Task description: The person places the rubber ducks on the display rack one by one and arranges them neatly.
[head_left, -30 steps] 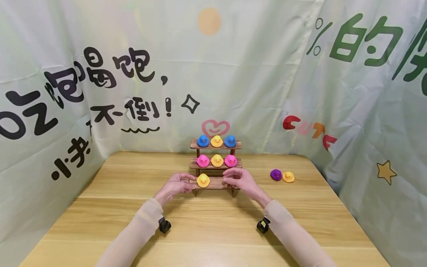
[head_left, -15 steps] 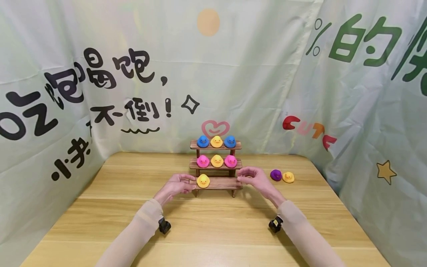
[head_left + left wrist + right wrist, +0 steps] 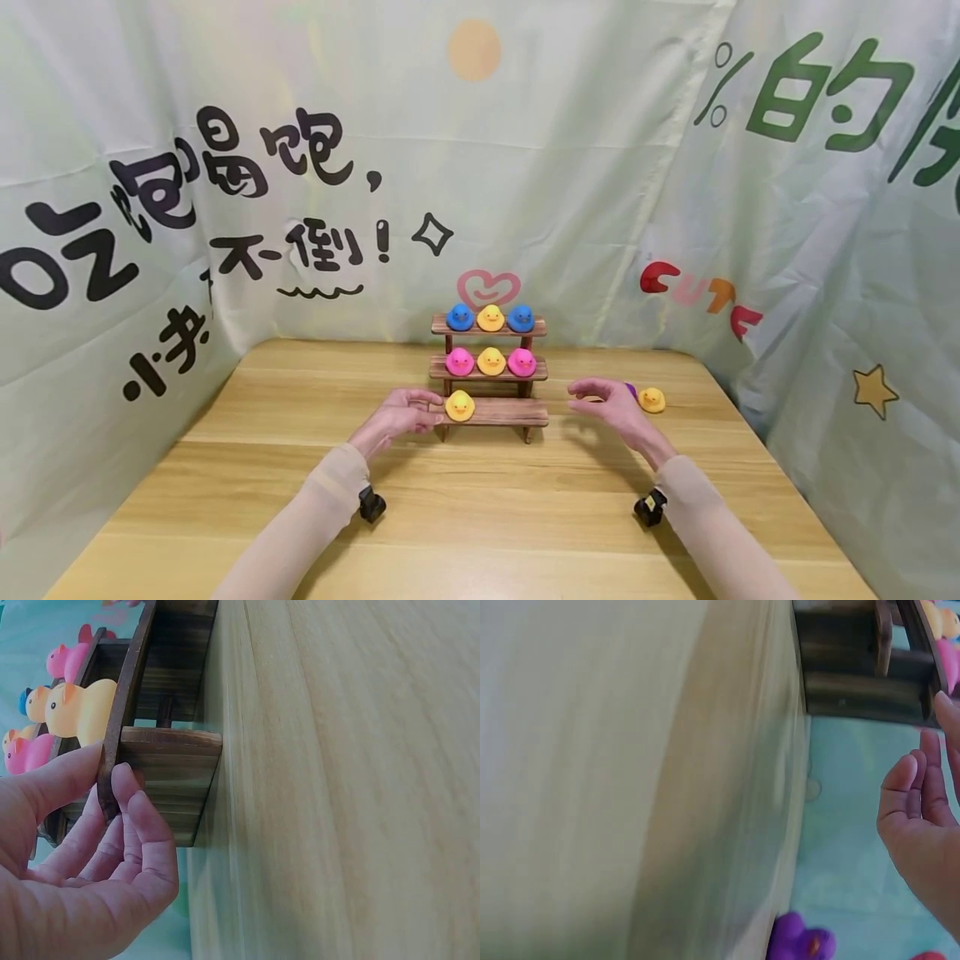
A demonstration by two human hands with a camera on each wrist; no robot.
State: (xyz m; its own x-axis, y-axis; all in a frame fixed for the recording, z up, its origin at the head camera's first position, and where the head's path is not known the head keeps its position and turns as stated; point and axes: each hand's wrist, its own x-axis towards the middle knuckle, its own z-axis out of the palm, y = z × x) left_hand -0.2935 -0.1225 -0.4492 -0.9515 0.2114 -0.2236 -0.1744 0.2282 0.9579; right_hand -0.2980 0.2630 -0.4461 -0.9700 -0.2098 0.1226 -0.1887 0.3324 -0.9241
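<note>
A three-tier wooden stand point(image 3: 510, 411) stands at the back middle of the table. My left hand point(image 3: 390, 415) pinches the left end of its lowest shelf, thumb above and fingers beneath, as the left wrist view shows. Beside those fingertips a yellow rubber duck point(image 3: 460, 406) sits on that shelf. Off the stand's right side, my right hand point(image 3: 618, 412) is in the air with loosely bent fingers and nothing between them. Behind it, a purple rubber duck point(image 3: 799, 939) is mostly hidden in the head view. Another yellow duck point(image 3: 652, 400) lies just right of that hand.
Pink ducks point(image 3: 460, 362) flank a yellow duck point(image 3: 491, 362) on the middle shelf. On the top shelf, blue ducks point(image 3: 460, 317) flank another yellow duck point(image 3: 491, 317). Printed cloth point(image 3: 555, 192) hangs around the wooden table point(image 3: 480, 517).
My right hand has moved rightward from the lowest shelf's right part to beyond the stand, now covering most of the purple duck. The left hand keeps its grip on the shelf end.
</note>
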